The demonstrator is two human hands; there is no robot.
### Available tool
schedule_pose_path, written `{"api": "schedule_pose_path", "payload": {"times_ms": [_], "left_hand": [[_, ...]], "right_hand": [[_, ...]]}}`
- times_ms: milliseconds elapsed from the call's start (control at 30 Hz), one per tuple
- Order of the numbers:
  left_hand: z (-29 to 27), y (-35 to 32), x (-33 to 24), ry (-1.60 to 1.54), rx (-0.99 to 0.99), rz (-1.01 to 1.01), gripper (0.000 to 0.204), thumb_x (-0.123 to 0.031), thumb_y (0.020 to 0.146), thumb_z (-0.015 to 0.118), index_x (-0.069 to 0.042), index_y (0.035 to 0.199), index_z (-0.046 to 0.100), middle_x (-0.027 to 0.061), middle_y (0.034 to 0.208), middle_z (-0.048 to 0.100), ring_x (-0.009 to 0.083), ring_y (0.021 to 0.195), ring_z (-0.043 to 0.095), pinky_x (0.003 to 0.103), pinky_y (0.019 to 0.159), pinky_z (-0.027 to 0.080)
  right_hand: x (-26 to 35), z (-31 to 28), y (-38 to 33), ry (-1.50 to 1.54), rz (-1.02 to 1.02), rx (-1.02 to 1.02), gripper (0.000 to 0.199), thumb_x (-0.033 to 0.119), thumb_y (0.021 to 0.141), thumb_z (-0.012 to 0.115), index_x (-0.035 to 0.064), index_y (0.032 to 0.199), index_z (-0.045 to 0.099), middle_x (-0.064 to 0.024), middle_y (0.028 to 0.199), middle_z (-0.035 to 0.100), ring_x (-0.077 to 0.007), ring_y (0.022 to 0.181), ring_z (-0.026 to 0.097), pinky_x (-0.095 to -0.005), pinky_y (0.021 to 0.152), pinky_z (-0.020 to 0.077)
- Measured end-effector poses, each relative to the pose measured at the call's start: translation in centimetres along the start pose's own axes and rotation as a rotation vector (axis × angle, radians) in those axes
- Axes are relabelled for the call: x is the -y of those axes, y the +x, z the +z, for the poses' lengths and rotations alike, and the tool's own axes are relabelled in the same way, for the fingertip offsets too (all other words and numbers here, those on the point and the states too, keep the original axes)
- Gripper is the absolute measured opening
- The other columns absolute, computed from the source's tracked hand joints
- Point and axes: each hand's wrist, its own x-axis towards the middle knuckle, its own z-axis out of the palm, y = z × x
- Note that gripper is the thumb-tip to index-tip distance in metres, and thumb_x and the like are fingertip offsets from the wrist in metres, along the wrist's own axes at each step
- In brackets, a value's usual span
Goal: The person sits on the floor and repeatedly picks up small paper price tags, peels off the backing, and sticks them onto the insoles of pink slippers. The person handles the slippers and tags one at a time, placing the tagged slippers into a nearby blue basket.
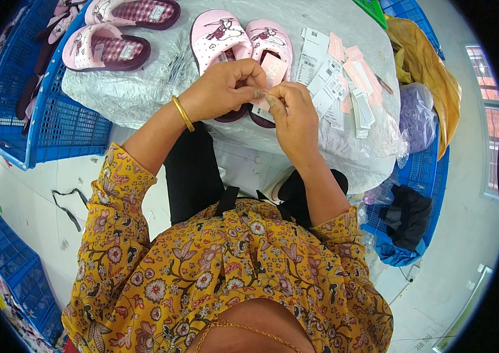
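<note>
My left hand (220,91) and my right hand (295,115) meet fingertip to fingertip over a pair of slippers. Both are closed in a pinch; what lies between the fingertips is too small to make out. Right behind them is a pink and white paper tag (273,68), partly covered by my fingers. The left slipper (220,36) and the right slipper (271,40) are pink with dark maroon soles and a printed figure, toes pointing away from me. My hands hide part of their heel ends.
A plastic-wrapped table (161,88) bears another pink slipper pair (106,48) at far left. White and pink tags (335,76) lie spread at right, near a small tool (384,85). Blue crates (67,129) with slippers stand left; yellow cloth (431,70) and purple plastic bags (417,117) lie right.
</note>
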Motion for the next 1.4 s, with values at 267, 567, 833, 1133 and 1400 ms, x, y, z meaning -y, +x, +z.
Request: {"api": "schedule_pose_path", "payload": {"times_ms": [267,567,833,1133,1400], "left_hand": [[-0.1,0.0,0.0,-0.007,0.022,-0.004,0.006,-0.005,0.09,0.063,-0.005,0.095,0.06,-0.0025,0.075,0.058,0.0031,0.061,0.049,0.019,0.052,0.04],[0.0,0.1,-0.1,0.029,0.049,-0.008,0.005,-0.001,0.092,0.058,-0.005,0.095,0.058,-0.0028,0.077,0.057,0.002,0.06,0.047,0.018,0.052,0.039],[-0.1,-0.1,0.2,-0.048,0.041,0.012,0.004,-0.001,0.09,0.061,-0.003,0.093,0.058,-0.0006,0.072,0.058,0.0045,0.053,0.048,0.02,0.046,0.037],[0.5,-0.6,-0.4,0.136,-0.211,0.02,0.016,-0.004,0.093,0.06,-0.004,0.109,0.062,0.0003,0.079,0.062,0.0038,0.052,0.05,0.019,0.047,0.04],[-1.2,-2.7,0.7,0.576,-0.589,0.379,0.012,-0.002,0.088,0.065,-0.003,0.101,0.065,0.0042,0.101,0.061,0.008,0.074,0.056,0.022,0.062,0.047]], "right_hand": [[-0.1,-0.1,-0.1,0.001,0.032,0.032,0.01,0.004,0.087,0.066,0.0021,0.095,0.061,-0.0104,0.097,0.06,-0.0218,0.08,0.059,-0.0315,0.072,0.0494],[-0.3,0.3,0.3,0.009,-0.015,0.007,0.009,0.002,0.084,0.067,0.0033,0.092,0.063,-0.0103,0.092,0.06,-0.0277,0.077,0.062,-0.0356,0.067,0.0504],[-1.0,-0.5,1.3,0.207,0.076,0.144,0.008,0.003,0.081,0.072,0.0026,0.087,0.067,-0.0072,0.085,0.063,-0.0181,0.072,0.062,-0.0292,0.063,0.0485],[-1.5,-2.3,2.3,0.273,0.27,0.226,0.014,0.012,0.085,0.074,0.0008,0.092,0.068,-0.0056,0.087,0.065,-0.0107,0.078,0.061,-0.0267,0.069,0.0505],[-2.6,-4.4,1.0,0.112,0.273,0.189,0.032,0.017,0.086,0.073,0.0025,0.112,0.063,-0.0095,0.099,0.068,-0.0169,0.091,0.065,-0.0306,0.08,0.0522]]}}
